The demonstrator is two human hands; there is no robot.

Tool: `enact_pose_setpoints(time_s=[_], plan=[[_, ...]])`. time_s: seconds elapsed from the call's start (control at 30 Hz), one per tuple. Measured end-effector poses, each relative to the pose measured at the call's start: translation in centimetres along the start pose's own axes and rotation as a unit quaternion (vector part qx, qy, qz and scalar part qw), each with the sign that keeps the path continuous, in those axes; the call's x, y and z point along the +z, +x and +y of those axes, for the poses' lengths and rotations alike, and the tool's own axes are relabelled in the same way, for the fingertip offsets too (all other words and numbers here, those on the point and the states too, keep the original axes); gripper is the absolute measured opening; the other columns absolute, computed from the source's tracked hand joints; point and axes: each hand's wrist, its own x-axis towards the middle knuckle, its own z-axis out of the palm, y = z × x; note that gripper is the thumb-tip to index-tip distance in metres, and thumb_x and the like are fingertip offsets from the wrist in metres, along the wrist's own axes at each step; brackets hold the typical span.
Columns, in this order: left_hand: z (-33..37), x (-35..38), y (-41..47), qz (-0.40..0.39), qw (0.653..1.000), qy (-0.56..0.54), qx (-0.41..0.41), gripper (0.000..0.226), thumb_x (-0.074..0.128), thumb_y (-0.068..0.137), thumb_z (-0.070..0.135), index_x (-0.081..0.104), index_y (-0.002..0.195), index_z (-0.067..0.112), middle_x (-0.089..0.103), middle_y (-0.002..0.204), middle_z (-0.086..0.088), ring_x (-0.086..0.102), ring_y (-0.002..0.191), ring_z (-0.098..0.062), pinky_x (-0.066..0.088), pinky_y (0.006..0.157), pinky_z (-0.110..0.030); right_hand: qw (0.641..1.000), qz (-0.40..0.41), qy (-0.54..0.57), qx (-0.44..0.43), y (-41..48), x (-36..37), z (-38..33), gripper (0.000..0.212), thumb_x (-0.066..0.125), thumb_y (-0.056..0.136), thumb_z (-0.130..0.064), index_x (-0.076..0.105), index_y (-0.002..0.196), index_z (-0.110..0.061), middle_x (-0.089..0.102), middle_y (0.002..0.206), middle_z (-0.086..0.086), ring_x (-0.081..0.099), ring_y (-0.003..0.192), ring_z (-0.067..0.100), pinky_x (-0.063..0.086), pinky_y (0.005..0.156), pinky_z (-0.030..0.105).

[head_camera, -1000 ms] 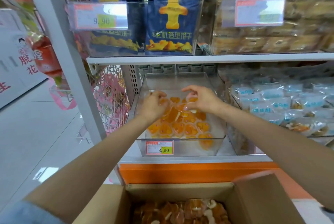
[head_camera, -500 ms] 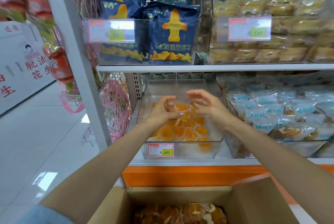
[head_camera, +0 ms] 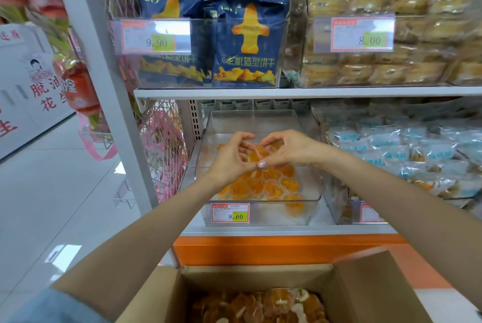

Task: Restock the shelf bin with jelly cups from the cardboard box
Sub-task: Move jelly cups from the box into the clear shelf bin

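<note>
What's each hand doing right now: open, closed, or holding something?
Left hand: closed, grip on a jelly cup over the shelf bin.
Right hand: closed, pinching the same jelly cup.

Shelf bin (head_camera: 260, 124) sits on lower shelf (head_camera: 287, 230), jelly cups (head_camera: 271, 187) in its front half. L hand (head_camera: 230, 158) & R hand (head_camera: 289, 150) meet over bin's middle, holding a cup between them. Cardboard box (head_camera: 260, 275) below, in front of shelf. Biscuit bags (head_camera: 247, 40) one level up; packets (head_camera: 417, 150) in next bin to R.

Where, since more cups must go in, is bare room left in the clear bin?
Bare floor: the back of the bin, behind left hand and right hand, and a strip along its right wall. Crowded: jelly cups pack the front-left and middle.
</note>
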Motion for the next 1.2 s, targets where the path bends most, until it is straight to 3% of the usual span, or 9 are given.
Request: enact_pose_setpoints(time_s=[0.1,0.2,0.4,0.5,0.57,0.77,0.97,1.07,1.2], plan=[[-0.4,-0.8,0.1,-0.033,0.998,0.061,0.011,0.072,0.081,0.067,0.010,0.044,0.129,0.010,0.055,0.111,-0.004,0.053,0.099,-0.013,0.048,0.077,-0.015,1.000,-0.014,-0.021,0.018,0.6,-0.6,0.1,0.057,0.079,0.075,-0.021,0.055,0.125,-0.010,0.060,0.099,0.003,0.059,0.074,0.008,0.054,0.073,0.025],[-1.5,-2.9,-0.1,-0.007,0.983,0.183,0.029,0.060,0.076,0.075,0.014,0.049,0.128,0.011,0.051,0.124,-0.006,0.051,0.112,-0.018,0.044,0.095,-0.033,0.989,-0.078,-0.111,0.049,1.4,-1.4,0.7,0.055,0.076,0.077,-0.029,0.056,0.127,-0.016,0.059,0.093,-0.008,0.056,0.082,0.005,0.048,0.071,0.018],[-3.1,-4.5,-1.5,0.062,0.982,0.173,0.037,0.027,0.063,0.087,0.014,0.059,0.113,0.008,0.050,0.115,-0.007,0.052,0.106,-0.017,0.039,0.087,-0.019,0.956,-0.209,-0.175,0.107,3.1,0.7,2.8,0.056,0.076,0.077,-0.030,0.055,0.127,-0.017,0.054,0.085,-0.015,0.054,0.084,0.005,0.045,0.075,0.019],[-2.8,-4.6,-1.4,0.057,0.982,0.174,0.049,0.026,0.062,0.088,0.015,0.059,0.113,0.011,0.047,0.113,-0.003,0.051,0.107,-0.016,0.043,0.091,-0.026,0.949,-0.224,-0.197,0.103,3.3,1.6,3.7,0.060,0.076,0.077,-0.028,0.052,0.131,-0.023,0.049,0.087,-0.021,0.048,0.098,0.007,0.041,0.093,0.022],[-2.8,-4.6,-1.3,0.057,0.982,0.175,0.049,0.025,0.062,0.088,0.016,0.060,0.113,0.012,0.046,0.111,-0.001,0.051,0.106,-0.016,0.044,0.093,-0.031,0.946,-0.231,-0.204,0.101,3.1,2.1,4.2,0.057,0.075,0.078,-0.022,0.053,0.130,-0.020,0.053,0.091,-0.014,0.050,0.094,0.008,0.041,0.084,0.018],[-2.8,-4.6,-1.4,0.053,0.980,0.183,0.053,0.022,0.061,0.089,0.016,0.063,0.110,0.011,0.050,0.115,-0.006,0.051,0.104,-0.016,0.043,0.093,-0.030,0.947,-0.191,-0.250,0.062,2.8,3.1,5.7,0.035,0.074,0.076,-0.007,0.064,0.106,-0.020,0.056,0.079,-0.008,0.050,0.073,0.008,0.041,0.067,0.022],[-2.8,-4.4,-1.5,0.050,0.980,0.187,0.053,0.019,0.062,0.088,0.016,0.065,0.106,0.011,0.051,0.115,-0.006,0.051,0.106,-0.017,0.042,0.091,-0.029,0.961,-0.109,-0.246,0.058,2.6,3.8,5.9,0.020,0.069,0.078,0.001,0.071,0.098,-0.004,0.053,0.069,-0.015,0.046,0.062,-0.005,0.036,0.051,0.003],[-2.9,-4.2,-1.4,0.046,0.979,0.190,0.055,0.017,0.062,0.088,0.015,0.065,0.104,0.012,0.052,0.115,-0.005,0.051,0.105,-0.017,0.041,0.089,-0.026,0.961,-0.102,-0.242,0.090,3.1,3.7,6.1,0.020,0.068,0.077,0.004,0.071,0.096,-0.002,0.059,0.074,-0.008,0.051,0.064,-0.001,0.039,0.049,0.005],[-2.9,-4.0,-1.4,0.040,0.979,0.192,0.055,0.015,0.062,0.087,0.013,0.065,0.102,0.013,0.052,0.115,-0.005,0.051,0.106,-0.016,0.040,0.088,-0.024,0.959,-0.080,-0.248,0.113,3.6,4.0,6.3,0.013,0.068,0.081,0.000,0.072,0.092,-0.004,0.069,0.103,0.005,0.062,0.090,0.012,0.044,0.058,0.014]])
